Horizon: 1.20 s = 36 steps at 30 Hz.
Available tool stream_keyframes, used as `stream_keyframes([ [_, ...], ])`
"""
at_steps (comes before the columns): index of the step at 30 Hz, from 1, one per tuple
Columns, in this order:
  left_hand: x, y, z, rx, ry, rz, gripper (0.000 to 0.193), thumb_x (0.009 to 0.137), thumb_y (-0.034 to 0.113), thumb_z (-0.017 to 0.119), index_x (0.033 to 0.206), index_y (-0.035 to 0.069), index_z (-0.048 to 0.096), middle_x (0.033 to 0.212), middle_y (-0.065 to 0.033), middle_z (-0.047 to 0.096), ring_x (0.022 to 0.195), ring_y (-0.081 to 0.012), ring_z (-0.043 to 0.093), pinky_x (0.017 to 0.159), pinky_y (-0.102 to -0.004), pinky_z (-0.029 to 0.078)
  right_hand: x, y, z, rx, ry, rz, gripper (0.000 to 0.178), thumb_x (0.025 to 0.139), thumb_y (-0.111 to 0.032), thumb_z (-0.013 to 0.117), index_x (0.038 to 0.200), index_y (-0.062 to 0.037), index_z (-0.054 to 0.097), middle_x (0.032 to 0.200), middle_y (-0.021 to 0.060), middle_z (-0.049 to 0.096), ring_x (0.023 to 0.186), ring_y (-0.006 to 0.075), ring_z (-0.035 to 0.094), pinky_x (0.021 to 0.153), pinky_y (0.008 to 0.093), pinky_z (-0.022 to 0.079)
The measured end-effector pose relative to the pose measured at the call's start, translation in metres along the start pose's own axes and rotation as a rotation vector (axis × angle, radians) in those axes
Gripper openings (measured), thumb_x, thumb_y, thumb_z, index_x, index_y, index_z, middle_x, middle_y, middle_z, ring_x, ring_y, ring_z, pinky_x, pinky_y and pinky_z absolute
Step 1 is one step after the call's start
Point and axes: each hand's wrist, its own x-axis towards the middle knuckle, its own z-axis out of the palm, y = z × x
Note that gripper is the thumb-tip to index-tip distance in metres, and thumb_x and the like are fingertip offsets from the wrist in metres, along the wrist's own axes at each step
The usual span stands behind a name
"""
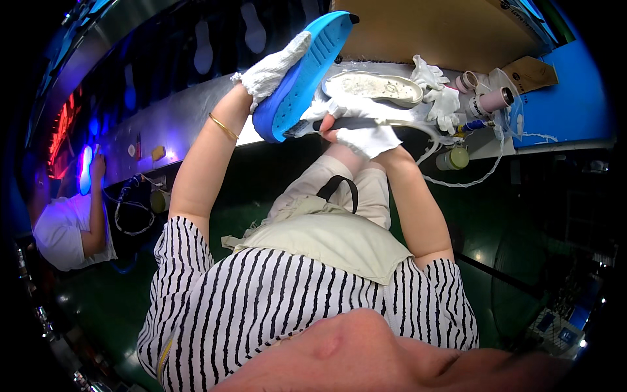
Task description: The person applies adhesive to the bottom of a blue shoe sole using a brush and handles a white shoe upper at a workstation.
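Note:
A bright blue shoe sole [315, 65] with a darker blue side wall is held tilted above the bench's near edge. My left hand [277, 67], in a white glove, grips it by the side, fingers wrapped round its far edge. My right hand [366, 138] wears a white glove that leaves some fingertips bare. It is closed on a dark-tipped brush [299, 129], whose tip is at the lower end of the sole; whether it touches is hard to tell. Behind my right hand, a cream-white sole [375, 88] lies on the bench.
White gloves [444, 108], pink-and-white cups [493, 99] and a pale hose [428, 134] lie at the right. A lidded jar [452, 158] hangs by the bench edge. A cardboard box [437, 32] stands behind. Soles [253, 29] line a dark conveyor; a co-worker [72, 228] sits at left.

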Motion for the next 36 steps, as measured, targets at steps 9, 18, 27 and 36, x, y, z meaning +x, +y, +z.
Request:
stream_keyframes([
  [9,0.001,0.009,-0.005,0.007,0.099,0.126,0.098,0.067,0.081,0.046,0.13,0.005,0.044,0.108,-0.0209,0.058,0.086,-0.0301,0.063,0.072,-0.0416,0.054,0.006,-0.004,-0.018,-0.261,0.016,-0.105,0.015,0.064,0.004,0.068,0.073,-0.0043,0.061,0.077,0.0072,0.063,0.075,0.018,0.06,0.07,0.0278,0.049],
  [18,-0.025,-0.015,-0.037,-0.532,-0.019,0.132,0.082,0.078,0.071,0.042,0.123,0.004,0.048,0.111,-0.0178,0.058,0.1,-0.0253,0.06,0.081,-0.0388,0.054,-0.001,-0.01,-0.014,0.157,0.385,0.003,0.021,0.072,0.0,0.073,0.087,-0.0048,0.059,0.084,0.0037,0.063,0.076,0.0092,0.061,0.066,0.0205,0.049],
  [27,-0.035,-0.078,0.054,-0.983,-0.241,0.097,0.067,0.086,0.056,0.046,0.131,0.007,0.039,0.118,-0.0145,0.054,0.104,-0.0253,0.057,0.09,-0.0373,0.049,0.008,0.02,-0.001,-0.381,0.647,-0.307,0.021,0.07,0.001,0.072,0.084,-0.0034,0.057,0.071,0.0047,0.061,0.063,0.0099,0.058,0.059,0.0222,0.049],
  [36,-0.016,-0.086,0.056,-1.077,-0.136,0.187,0.08,0.081,0.066,0.045,0.136,0.008,0.032,0.128,-0.0154,0.046,0.112,-0.0283,0.05,0.095,-0.0415,0.044,-0.003,0.008,0.015,-0.21,0.447,-0.245,0.028,0.074,0.007,0.065,0.098,-0.0021,0.053,0.083,0.006,0.062,0.076,0.0106,0.06,0.071,0.0224,0.048],
])
